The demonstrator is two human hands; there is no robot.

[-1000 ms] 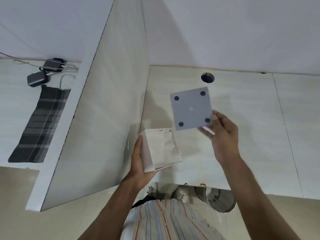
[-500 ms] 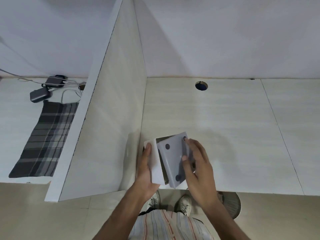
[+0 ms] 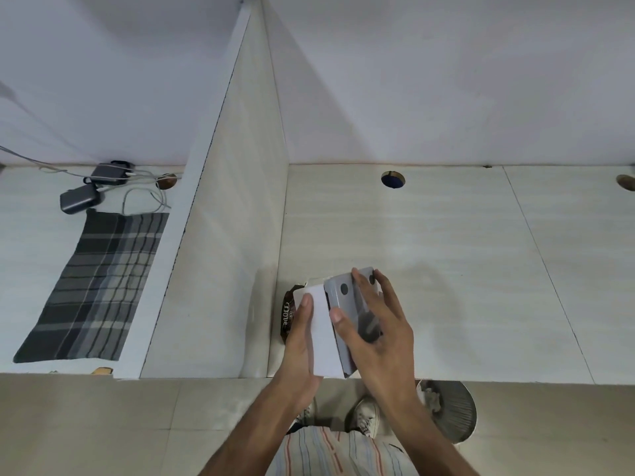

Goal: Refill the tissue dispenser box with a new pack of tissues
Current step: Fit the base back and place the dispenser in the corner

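Seen from above, a person stands at the near edge of a pale worktop [image 3: 446,269], striped clothing and white shoes visible below. Just over that near edge both hands hold a white tissue dispenser box [image 3: 319,324] tipped on its side. The left hand [image 3: 299,341] cups the box's white wall, fingers [image 3: 307,305] flat and closed against it. The right hand [image 3: 374,324] presses the grey base panel [image 3: 343,297] (it carries dark round feet) onto the box's open end, fingers [image 3: 360,281] spread across the panel and gripping it. The tissues themselves cannot be seen, so whether the new pack is inside cannot be told; judging by the panel going on, the refill seems nearly done, with seating the base flush and standing the box upright still left. Touching the box on its left lies a dark brown wrapper [image 3: 288,312]. Left of that rises a tall white divider [image 3: 223,235], close to the left hand, so room on that side is tight. To the right of the box and beyond it the worktop lies open as far as a round cable hole [image 3: 393,179] near the back wall. Past the divider, well apart from the box, lie a checked cloth [image 3: 99,286] and dark chargers [image 3: 80,201] with cables.
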